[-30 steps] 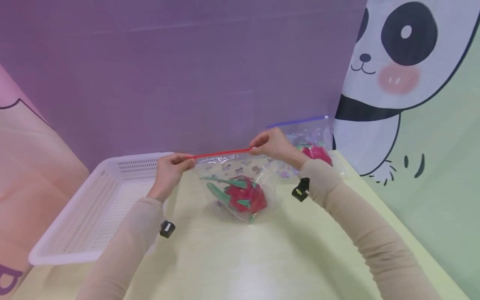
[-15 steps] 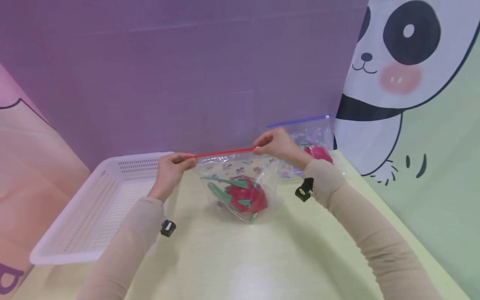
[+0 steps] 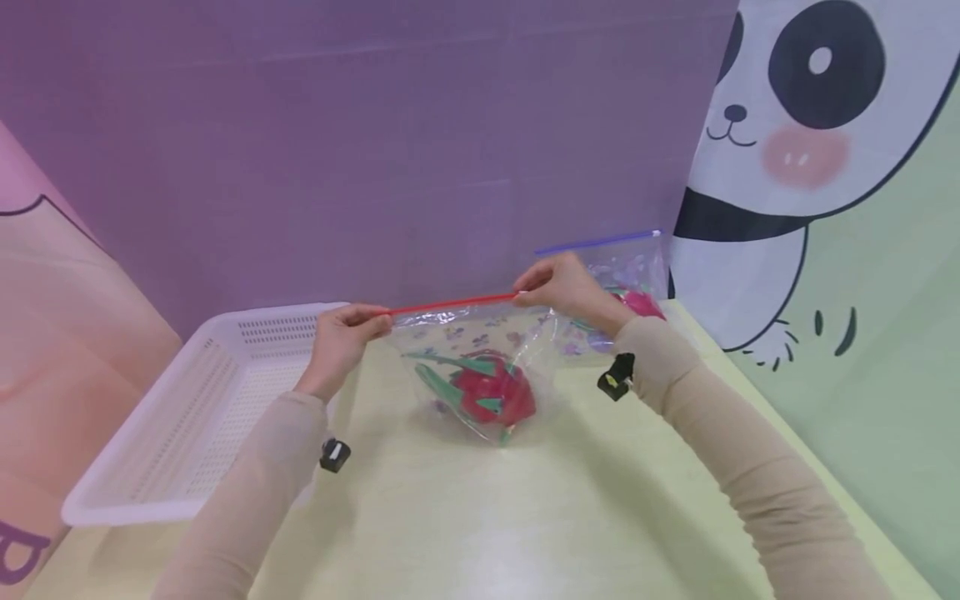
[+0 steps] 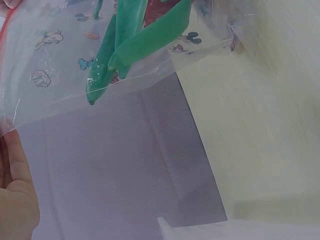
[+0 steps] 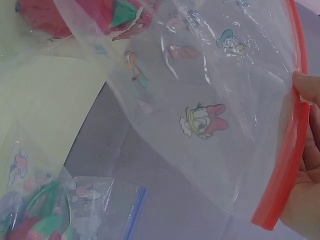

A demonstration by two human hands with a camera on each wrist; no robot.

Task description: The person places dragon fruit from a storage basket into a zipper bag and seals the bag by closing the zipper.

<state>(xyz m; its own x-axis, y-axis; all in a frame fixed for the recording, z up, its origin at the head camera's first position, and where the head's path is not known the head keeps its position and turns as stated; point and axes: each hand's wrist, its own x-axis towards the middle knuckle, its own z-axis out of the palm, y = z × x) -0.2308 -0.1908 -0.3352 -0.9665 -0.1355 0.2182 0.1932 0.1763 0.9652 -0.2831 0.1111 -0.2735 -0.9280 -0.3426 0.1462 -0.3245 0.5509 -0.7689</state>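
Note:
A clear printed zip bag [image 3: 480, 329] with a red zip strip [image 3: 453, 303] hangs between my hands, its lower part down at the table. Inside lies a red dragon fruit [image 3: 517, 404] with green leaf tips. My left hand [image 3: 337, 342] pinches the strip's left end between thumb and fingers. Further right, my right hand [image 3: 570, 292] pinches the same strip. In the right wrist view the strip's red end [image 5: 270, 212] runs on past the right thumb [image 5: 306, 86]. The left wrist view shows the green leaf tips [image 4: 150, 40] through the plastic.
A second clear bag with a blue zip [image 3: 630, 250], also holding a dragon fruit [image 3: 643, 306], stands at the back right, partly behind the right hand. At left is a white perforated basket [image 3: 135, 512]. A purple backdrop [image 3: 337, 167] rises behind the pale table [image 3: 480, 533].
My right hand has slid a little to the right along the red zip strip, with more of the strip showing between the hands. The left hand has stayed nearly still.

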